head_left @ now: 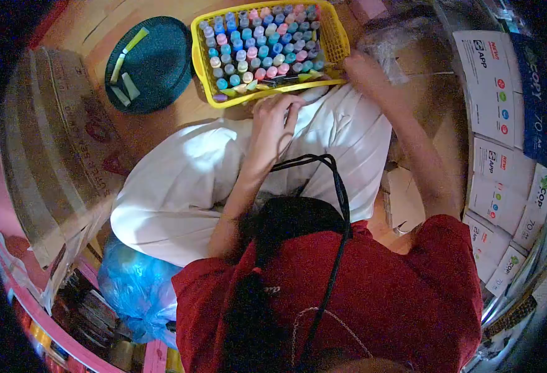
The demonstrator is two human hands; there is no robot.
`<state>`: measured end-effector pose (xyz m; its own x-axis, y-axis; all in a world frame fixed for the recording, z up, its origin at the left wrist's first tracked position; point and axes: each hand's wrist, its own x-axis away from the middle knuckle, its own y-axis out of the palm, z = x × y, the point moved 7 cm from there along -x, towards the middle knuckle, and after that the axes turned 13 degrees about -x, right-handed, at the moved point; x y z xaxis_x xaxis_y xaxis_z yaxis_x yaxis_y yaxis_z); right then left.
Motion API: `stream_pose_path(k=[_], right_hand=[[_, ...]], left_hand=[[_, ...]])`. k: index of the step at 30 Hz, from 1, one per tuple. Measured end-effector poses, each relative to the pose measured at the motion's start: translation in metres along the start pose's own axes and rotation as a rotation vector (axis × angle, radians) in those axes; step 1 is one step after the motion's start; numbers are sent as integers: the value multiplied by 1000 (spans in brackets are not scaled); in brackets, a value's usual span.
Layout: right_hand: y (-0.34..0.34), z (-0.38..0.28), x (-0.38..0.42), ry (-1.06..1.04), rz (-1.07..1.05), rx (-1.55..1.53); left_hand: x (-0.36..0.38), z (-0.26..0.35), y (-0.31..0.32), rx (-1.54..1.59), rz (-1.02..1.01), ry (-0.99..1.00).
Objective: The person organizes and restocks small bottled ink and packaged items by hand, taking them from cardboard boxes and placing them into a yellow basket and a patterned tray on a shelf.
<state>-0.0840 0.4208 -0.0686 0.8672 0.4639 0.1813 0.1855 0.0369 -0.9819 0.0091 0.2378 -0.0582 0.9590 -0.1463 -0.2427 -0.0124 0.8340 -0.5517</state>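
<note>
A yellow plastic basket (pixel 202 57) stands on the floor in front of my crossed legs, with rows of small capped bottles (pixel 267 46) in blue, teal, pink and grey. Along its near inner side lie a few pale yellow-green tubes (pixel 310 76). My left hand (pixel 276 117) is at the near rim, above my lap, its fingers curled together; what they hold, if anything, is hidden. At the basket's right near corner is my right hand (pixel 361 69), blurred, its fingers not clear.
A dark green round tray (pixel 155 68) with several pale tubes lies left of the basket. A cardboard box (pixel 55 143) stands at the left, a blue plastic bag (pixel 138 289) by my left leg. Copy paper boxes (pixel 494 168) are stacked at the right; clear plastic wrap (pixel 398 53) lies near the basket.
</note>
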Motion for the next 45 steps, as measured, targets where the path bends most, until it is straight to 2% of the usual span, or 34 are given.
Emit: stream_pose_path(k=[3,6,12,15,27,36,39,42,45], right_hand=[[4,-2,-1,-55,-85,-34],[26,12,-5,-105,-76,-55],[8,13,0,-12,-55,-117],[20,27,-3,4,-78,-271],[5,13,-3,9,-36,-46],[6,14,-3,9,-18,-89],[5,11,-2,-103,41,-58],[-5,8,4,-150,178,-156],[-9,6,5,-76,104,-185]], left_hand=[[1,-1,1,-21,-2,1],[0,-2,0,-32,-8,-4],[-1,-4,0,-103,14,25],[-1,-4,-1,-85,1,6],[0,-7,-2,-100,-16,-14],[0,-6,-3,-142,-7,-18],[0,-8,-1,-135,-29,-28],[0,-10,1,-96,-34,-41],[0,-9,-1,-120,-25,-28]])
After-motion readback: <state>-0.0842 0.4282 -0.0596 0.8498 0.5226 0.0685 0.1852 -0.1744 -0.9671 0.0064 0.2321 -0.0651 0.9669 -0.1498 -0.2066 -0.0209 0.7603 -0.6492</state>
